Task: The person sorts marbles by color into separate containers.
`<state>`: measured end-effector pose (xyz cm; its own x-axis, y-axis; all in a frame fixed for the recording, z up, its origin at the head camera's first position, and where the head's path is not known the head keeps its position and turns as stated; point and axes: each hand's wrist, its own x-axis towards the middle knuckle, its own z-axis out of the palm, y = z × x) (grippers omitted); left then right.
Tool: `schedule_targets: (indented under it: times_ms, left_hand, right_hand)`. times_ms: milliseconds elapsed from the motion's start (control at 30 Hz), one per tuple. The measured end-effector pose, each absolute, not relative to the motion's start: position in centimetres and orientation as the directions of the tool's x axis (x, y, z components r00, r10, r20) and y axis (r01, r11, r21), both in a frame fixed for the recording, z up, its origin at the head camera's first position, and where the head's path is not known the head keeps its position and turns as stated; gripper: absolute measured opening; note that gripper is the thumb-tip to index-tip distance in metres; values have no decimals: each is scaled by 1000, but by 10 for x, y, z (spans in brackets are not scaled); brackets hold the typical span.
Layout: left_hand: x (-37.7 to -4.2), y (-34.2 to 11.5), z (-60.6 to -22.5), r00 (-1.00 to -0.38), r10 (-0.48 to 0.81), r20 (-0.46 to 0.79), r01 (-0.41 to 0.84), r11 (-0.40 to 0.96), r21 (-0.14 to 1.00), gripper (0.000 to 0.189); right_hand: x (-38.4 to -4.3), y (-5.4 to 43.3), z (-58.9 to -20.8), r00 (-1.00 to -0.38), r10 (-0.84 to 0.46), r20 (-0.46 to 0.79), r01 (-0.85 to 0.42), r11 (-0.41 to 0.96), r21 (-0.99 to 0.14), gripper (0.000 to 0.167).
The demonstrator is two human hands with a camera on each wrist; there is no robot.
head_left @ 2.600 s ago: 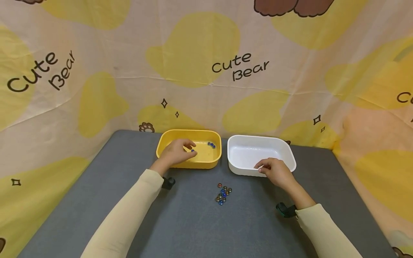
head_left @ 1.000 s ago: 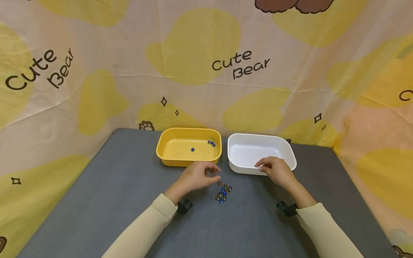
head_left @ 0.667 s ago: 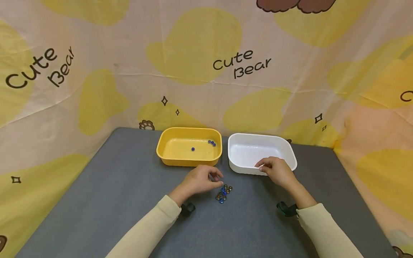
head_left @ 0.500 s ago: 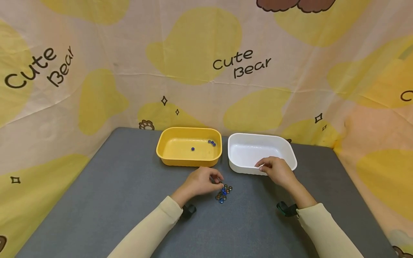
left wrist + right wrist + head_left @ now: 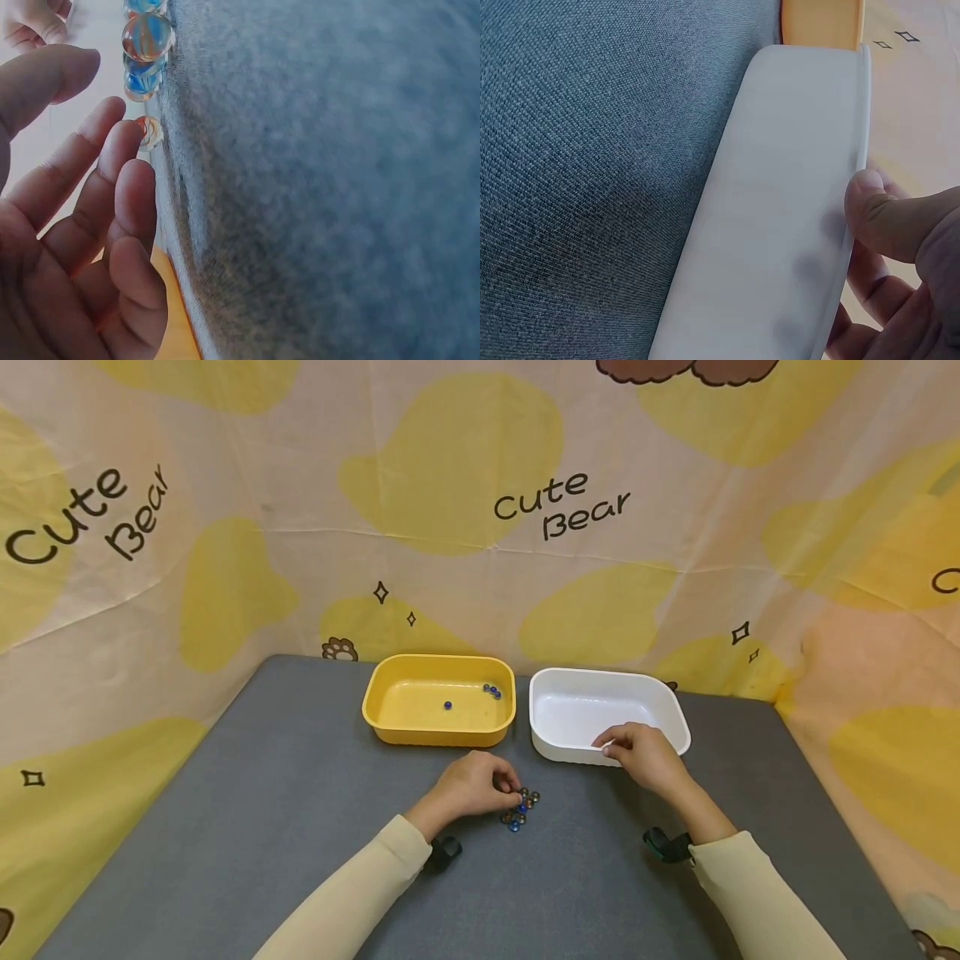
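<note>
My left hand (image 5: pixel 472 785) is low over the table beside a small cluster of glass marbles (image 5: pixel 522 808), partly covering it. In the left wrist view, a gap separates thumb and fingers, and a marble with blue and orange swirls (image 5: pixel 147 36) lies just past the fingertips. At the near rim of the white plastic tub (image 5: pixel 562 753), my right hand (image 5: pixel 641 753) pinches the edge, thumb outside and fingers inside. The right wrist view shows the fingers as shadows through the tub's wall (image 5: pixel 772 180).
A yellow plastic tub (image 5: pixel 438 737) stands left of the white one, with several blue marbles (image 5: pixel 492 691) inside. Both tubs sit near the back edge of the grey table (image 5: pixel 300 760), before a printed cloth backdrop (image 5: pixel 450 468).
My left hand has left the yellow tub, where a blue marble lies near the middle, and moved right and nearer to the marble cluster. The right hand keeps its grip.
</note>
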<state>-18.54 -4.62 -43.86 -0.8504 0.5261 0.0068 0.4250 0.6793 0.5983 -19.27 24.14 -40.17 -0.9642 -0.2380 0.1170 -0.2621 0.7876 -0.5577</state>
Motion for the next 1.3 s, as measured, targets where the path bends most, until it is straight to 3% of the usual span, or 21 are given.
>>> schedule_targets:
  times_ms: [367,1300]
  left_hand:
    - [-188,-44,-437,-857,512,-60,387,717,580,7]
    - [-193,-38,-438,-846,529,-70,412,731,544,9]
  right_hand:
    - [-193,241,-401,-967,-235,103,-251,787,-563,10]
    - [-193,241,-401,-966,-230,117,-255,789,-558,10]
